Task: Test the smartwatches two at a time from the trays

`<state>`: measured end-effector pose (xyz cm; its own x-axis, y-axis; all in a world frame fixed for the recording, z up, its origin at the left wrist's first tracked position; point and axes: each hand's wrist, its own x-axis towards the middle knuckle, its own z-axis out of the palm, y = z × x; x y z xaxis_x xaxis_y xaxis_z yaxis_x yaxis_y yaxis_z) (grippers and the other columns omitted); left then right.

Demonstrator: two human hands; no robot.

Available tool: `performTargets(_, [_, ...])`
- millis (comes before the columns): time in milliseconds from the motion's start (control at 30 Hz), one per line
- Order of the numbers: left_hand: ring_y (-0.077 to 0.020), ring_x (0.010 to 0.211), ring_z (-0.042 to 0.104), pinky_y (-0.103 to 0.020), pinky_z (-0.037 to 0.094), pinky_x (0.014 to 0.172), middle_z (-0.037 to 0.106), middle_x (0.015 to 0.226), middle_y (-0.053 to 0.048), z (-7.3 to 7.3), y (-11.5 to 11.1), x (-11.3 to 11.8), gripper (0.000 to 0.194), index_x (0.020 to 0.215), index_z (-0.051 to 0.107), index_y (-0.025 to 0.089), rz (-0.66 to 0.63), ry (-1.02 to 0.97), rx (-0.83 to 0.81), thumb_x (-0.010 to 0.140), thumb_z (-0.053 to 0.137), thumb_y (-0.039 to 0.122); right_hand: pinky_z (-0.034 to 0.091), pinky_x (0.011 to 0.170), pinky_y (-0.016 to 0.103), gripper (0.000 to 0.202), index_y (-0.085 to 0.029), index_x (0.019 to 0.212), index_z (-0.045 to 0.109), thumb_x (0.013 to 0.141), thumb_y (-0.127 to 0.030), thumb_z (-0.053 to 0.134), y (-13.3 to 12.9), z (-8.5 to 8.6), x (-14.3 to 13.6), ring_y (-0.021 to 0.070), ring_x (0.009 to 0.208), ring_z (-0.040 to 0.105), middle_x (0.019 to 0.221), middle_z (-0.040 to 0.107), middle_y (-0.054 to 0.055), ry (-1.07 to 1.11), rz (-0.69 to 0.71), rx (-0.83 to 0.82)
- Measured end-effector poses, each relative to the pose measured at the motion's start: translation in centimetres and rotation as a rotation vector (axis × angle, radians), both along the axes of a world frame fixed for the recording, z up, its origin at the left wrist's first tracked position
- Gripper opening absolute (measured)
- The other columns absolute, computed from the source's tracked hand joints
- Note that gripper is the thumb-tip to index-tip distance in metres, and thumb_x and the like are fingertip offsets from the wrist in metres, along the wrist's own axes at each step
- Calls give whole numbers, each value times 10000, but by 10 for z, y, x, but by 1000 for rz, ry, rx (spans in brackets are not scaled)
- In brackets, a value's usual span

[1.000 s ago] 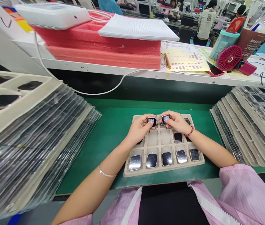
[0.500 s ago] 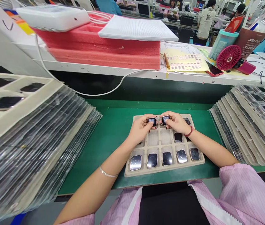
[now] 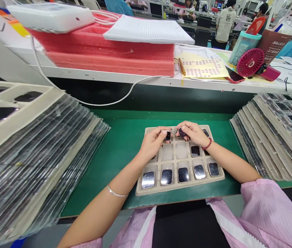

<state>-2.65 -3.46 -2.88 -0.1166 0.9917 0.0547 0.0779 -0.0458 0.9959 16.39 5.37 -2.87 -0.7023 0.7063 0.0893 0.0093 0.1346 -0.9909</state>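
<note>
A: What do the hands hold, and where?

B: At the centre of the frame, the left hand (image 3: 153, 142) grips one smartwatch body (image 3: 168, 136) and the right hand (image 3: 196, 133) grips another, the second smartwatch body (image 3: 181, 133). Both sets of fingers are closed on their pieces, a thumb partly over each dark face. The pair is held over the far row of a beige moulded tray (image 3: 179, 186), which lies on the green worktop (image 3: 115, 155).

A: How should such a piece handle?

B: Light, judging by its size against the fingers; stiff, with a smooth rim likely to slip. The glossy face is probably the fragile part, liable to smudges and scratches.

A: Where is it best held?

B: By opposite sides of the rim, thumb clear of the glass. The seated smartwatch bodies (image 3: 183, 175) of the near row, lower centre, lie face up in separate pockets; the margin about each rim appears to admit a fingertip.

A: And the undersides?

B: Hidden by the fingers; their surface cannot be judged from this view.
</note>
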Motion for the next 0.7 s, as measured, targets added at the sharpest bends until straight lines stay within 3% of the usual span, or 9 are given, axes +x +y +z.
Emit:
performTargets(67, [-195,806,686,-317,558,721,720,986,-79,-3,1,0,327,1115,626,176,-10,-12,33,829,634,334,489,578,227,312,-158,1137,573,892,-349,598,0,-1,-1,103,622,583,914,695,54,15,-11,50])
performTargets(133, [-203,937,676,-347,548,851,701,1037,-69,-6,1,0,402,1177,579,191,-23,-30,72,781,641,228,533,720,267,424,-170,1230,531,820,-220,629,-1,-2,-2,153,831,651,997,693,70,27,-3,102])
performTargets(200, [-209,986,664,-354,535,883,690,1044,-61,-6,2,0,452,1185,558,202,-15,-19,74,743,650,184,544,740,276,538,-189,1296,501,771,-154,610,-2,-3,-2,174,916,656,1087,680,83,8,23,108])
performTargets(267, [-219,969,665,-340,534,843,691,1016,-57,-5,1,1,433,1145,570,202,8,7,57,726,681,201,544,651,251,550,-208,1313,502,770,-158,575,-1,-2,-1,157,842,656,1134,668,82,-29,55,57])
performTargets(367, [-214,873,667,-315,530,741,699,952,-56,-2,1,1,323,1062,604,188,6,8,43,756,673,264,517,564,222,416,-195,1241,556,827,-208,516,0,-1,0,120,700,628,1061,684,67,-54,50,-4])
performTargets(500, [-173,747,654,-270,471,590,719,969,-51,-2,2,0,355,1140,599,197,6,21,8,796,511,196,514,627,255,245,-167,1068,598,830,-221,572,-1,2,0,124,675,597,918,687,49,-55,-50,110])
performTargets(600, [-187,859,677,-288,514,702,717,1017,-49,-2,2,1,455,1174,572,203,11,-11,28,725,539,138,529,770,306,275,-174,1063,585,793,-205,629,-2,2,-1,166,825,630,933,671,47,-23,-47,187])
performTargets(700, [-214,947,676,-324,530,817,710,999,-51,0,1,1,419,1127,576,194,35,-2,52,713,636,171,532,686,273,379,-184,1185,554,808,-204,581,-2,0,-1,147,782,623,1026,655,61,-35,9,126])
